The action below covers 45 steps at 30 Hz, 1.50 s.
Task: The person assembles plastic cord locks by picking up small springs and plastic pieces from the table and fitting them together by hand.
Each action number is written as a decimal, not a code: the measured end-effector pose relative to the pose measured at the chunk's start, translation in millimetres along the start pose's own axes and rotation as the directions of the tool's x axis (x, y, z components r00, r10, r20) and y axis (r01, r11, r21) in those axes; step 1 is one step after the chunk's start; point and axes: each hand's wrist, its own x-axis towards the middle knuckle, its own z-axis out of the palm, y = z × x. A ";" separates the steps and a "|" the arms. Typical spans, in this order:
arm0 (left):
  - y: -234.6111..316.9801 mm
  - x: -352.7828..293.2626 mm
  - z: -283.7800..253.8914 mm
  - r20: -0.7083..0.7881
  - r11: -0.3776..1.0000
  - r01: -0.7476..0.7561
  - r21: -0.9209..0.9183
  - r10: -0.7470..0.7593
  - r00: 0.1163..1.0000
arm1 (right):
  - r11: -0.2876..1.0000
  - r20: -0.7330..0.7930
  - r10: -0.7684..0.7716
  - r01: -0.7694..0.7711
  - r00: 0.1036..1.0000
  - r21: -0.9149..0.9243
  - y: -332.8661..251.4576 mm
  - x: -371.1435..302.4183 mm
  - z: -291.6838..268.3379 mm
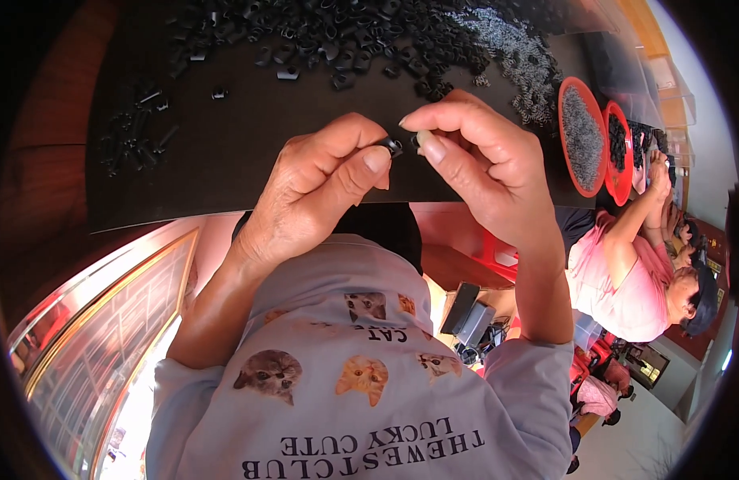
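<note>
My left hand (317,180) pinches a small black plastic part (392,146) between thumb and forefinger, above the near side of the dark table. Just to its right is my right hand (485,164), its thumb and fingers curled toward the part. A tiny dark bit shows at the right thumb's tip, too small to name. A short gap separates the two hands' fingertips. Beyond them lies a heap of loose black plastic parts (345,56), with a pile of small metal springs (517,60) at its right.
Slim black pieces (133,132) lie scattered at the table's left. On the right stand a red bowl (564,144) of springs and another red bowl (621,196) of black pieces. A person in pink (625,276) works farther right. Clear plastic bins (669,88) stand behind the bowls.
</note>
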 end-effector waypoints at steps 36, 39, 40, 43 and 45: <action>-0.1 3.2 -0.8 -0.049 0.999 -0.005 -0.052 0.002 0.999 | 0.991 -0.005 -0.035 0.035 0.999 0.133 -1.6 13.2 13.1; 2.0 2.2 2.2 -0.098 0.996 0.005 -0.093 -0.014 0.995 | 0.991 -0.011 -0.037 0.038 0.999 0.129 -0.9 15.0 13.4; 3.1 2.0 2.5 -0.118 0.993 0.019 -0.118 -0.033 0.992 | 0.991 -0.014 -0.043 0.045 0.999 0.127 -0.8 15.1 13.6; 6.1 3.9 0.6 -0.103 0.988 0.078 -0.136 -0.093 0.990 | 0.939 0.019 0.203 -0.200 0.979 0.281 -14.5 21.3 9.6; 4.8 4.4 0.4 -0.103 0.988 0.065 -0.140 -0.080 0.991 | 0.914 0.062 0.273 -0.279 0.960 0.294 -13.4 24.5 5.4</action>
